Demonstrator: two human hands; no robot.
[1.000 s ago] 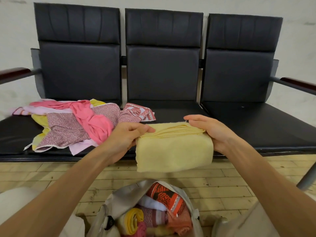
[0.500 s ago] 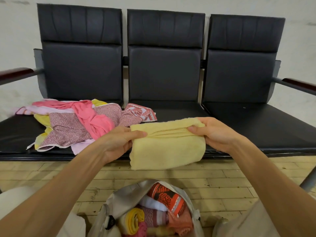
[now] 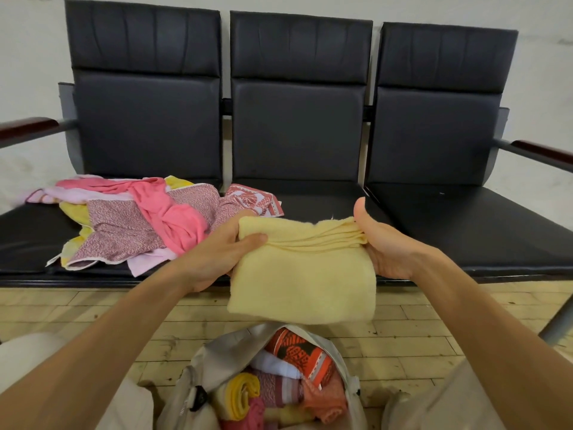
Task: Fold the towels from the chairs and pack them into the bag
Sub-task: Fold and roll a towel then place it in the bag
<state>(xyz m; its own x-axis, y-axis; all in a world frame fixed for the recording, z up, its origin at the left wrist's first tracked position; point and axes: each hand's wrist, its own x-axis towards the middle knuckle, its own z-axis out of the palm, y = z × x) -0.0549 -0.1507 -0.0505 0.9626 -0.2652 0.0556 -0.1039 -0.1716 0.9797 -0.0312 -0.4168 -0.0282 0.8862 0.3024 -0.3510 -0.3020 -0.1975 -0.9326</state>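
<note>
A folded pale yellow towel (image 3: 304,274) hangs in the air in front of the middle seat, above the bag. My left hand (image 3: 220,252) grips its left end, thumb on top. My right hand (image 3: 384,243) holds its right end, where the folded layers bunch together, with the thumb raised. Below, an open beige bag (image 3: 217,361) stands on the floor between my knees, with several rolled and folded towels inside. A heap of unfolded towels (image 3: 139,221), pink, patterned mauve, yellow and red-white, lies on the left seat.
A row of three black padded chairs (image 3: 297,119) with wooden armrests stands against a white wall. The right seat (image 3: 471,225) is bare. The floor is light wooden boards (image 3: 93,308). A metal chair leg (image 3: 558,321) slants at the right edge.
Both hands carried the yellow towel slightly left and turned it. The right hand shifted from lying over the top to holding the end with the thumb raised.
</note>
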